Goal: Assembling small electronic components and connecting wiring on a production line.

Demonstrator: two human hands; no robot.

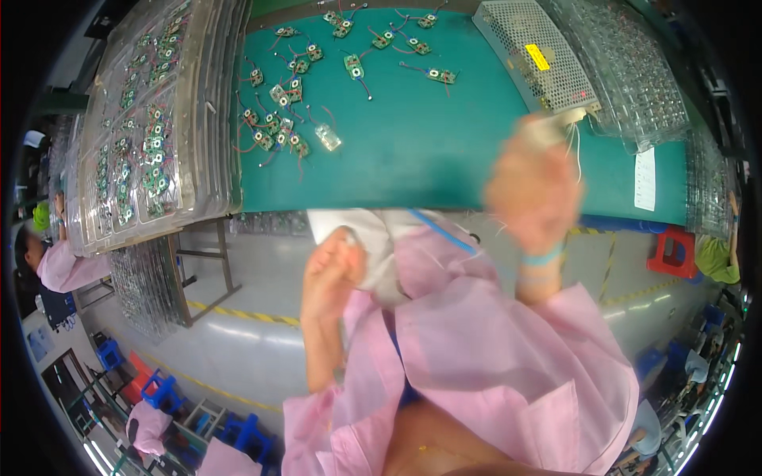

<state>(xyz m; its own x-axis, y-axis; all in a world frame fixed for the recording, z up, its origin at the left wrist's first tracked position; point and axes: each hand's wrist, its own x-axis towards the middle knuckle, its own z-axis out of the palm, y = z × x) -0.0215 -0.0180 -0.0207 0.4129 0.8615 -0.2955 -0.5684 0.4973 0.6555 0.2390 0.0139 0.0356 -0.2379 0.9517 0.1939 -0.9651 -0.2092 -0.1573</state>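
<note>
My left hand [337, 260] is just below the table's front edge, over my lap, with its fingers curled closed. What they hold, if anything, is hidden. My right hand [536, 186], smeared by motion, is over the front right of the green mat [421, 151]. Beyond its fingertips is the near end of a perforated metal power supply box [532, 51], where thin white wires [578, 151] hang down. Whether that hand holds anything is too blurred to see. Small circuit boards with red and blue wires [353, 67] are scattered on the mat's left and far part; one paler board [326, 136] lies nearest the front.
Stacked clear plastic trays [163, 119] with circuit boards stand at the left. More clear trays [635, 79] are piled at the far right, by a white paper slip [644, 178]. A red stool [672, 254] stands on the floor at right. Other people sit on both sides.
</note>
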